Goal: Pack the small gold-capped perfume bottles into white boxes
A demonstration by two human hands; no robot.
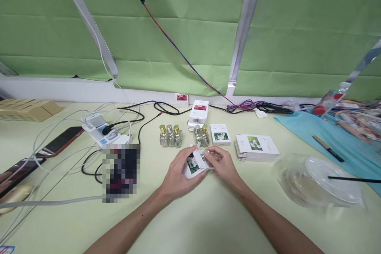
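My left hand point(179, 170) is wrapped round a small white carton point(194, 163) with a white-flower picture, tilted above the table. At the carton's open end, my right hand point(222, 162) pinches what looks like a small glass bottle point(204, 154), mostly covered by the fingers and the flaps. Just beyond the hands stand clear glass bottles with gold caps: a group of three point(170, 137) on the left and a pair point(201, 137) nearer the middle. A white-flower box point(220, 135) lies right of the pair, and a stack of flat cartons point(256, 147) sits farther right.
Red-flower boxes point(199, 112) are at the back. On the left are a power strip point(102, 131) with tangled cables, phones point(61, 141) and a pixelated patch. To the right lie a bagged white spool point(333, 178), a blue cloth point(300, 127), a cutter point(329, 149) and a plastic bottle point(331, 99).
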